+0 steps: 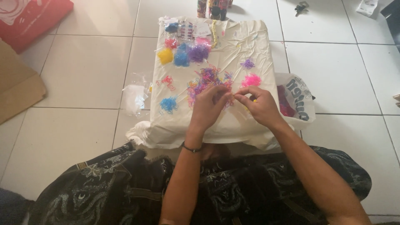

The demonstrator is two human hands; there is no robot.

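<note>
The person sits on a tiled floor (pixel 79 66) with a crumpled white cloth (pixel 254 46) spread over a low surface in front of the knees. Both hands meet over the near middle of the cloth. The left hand (pixel 208 107) has its fingers (pixel 221 99) curled and pressed together toward the thumb, pinching at what looks like a tiny band, though the thing itself is too small to make out. The right hand (pixel 260 107) faces it, its fingers (pixel 241 96) pinched too, fingertips almost touching the left ones; a spot of yellow shows just under this hand.

The mixed heap of small rubber bands (pixel 206 79) lies just beyond the fingertips, further from the body, closer to the left hand than to the right. It spreads roughly along the line from the near left to the far right. A pink pile (pixel 251 80) sits just beyond the right hand, a purple pile (pixel 247 63) further back, and a blue pile (pixel 168 104) to the left of the left hand. Bagged bands in yellow (pixel 165 56), blue and purple lie at the far left corner. A clear plastic bag (pixel 134 96) rests on the floor at the left, a printed bag (pixel 298 98) at the right
</note>
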